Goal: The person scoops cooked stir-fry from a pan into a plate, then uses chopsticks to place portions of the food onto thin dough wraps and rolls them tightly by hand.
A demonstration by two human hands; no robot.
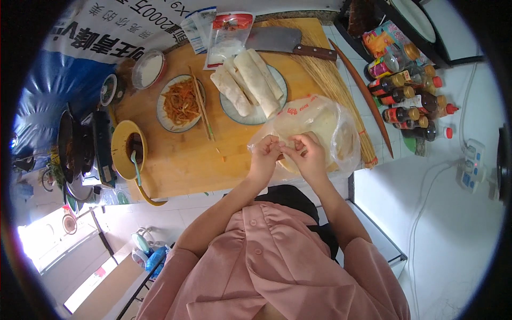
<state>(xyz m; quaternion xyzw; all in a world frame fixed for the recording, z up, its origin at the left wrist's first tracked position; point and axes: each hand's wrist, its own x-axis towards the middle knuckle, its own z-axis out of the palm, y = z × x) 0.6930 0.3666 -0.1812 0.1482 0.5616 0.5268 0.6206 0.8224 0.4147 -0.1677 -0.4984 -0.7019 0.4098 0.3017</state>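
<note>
A clear plastic bag point(348, 136) with red print lies at the right front of the wooden board, holding pale round flatbreads point(326, 122). Over its near left part, my left hand point(265, 154) and my right hand point(307, 152) meet with bent, pinched fingers. Whatever is between the fingertips is too small to make out. Just beyond the hands, a plate point(230, 115) carries several rolled flatbreads point(256, 82). To the left, a second plate point(161, 114) holds shredded vegetables point(181, 102), with wooden chopsticks point(202, 104) across its right side.
A cleaver point(276, 39) lies at the back of the wooden board point(176, 160), near seasoning packets point(230, 38). At left stand a yellow bowl of dark sauce point(116, 150), a tub of white powder point(150, 70) and a wok point(70, 146). Dry stalks point(340, 90) and sauce bottles point(404, 114) line the right.
</note>
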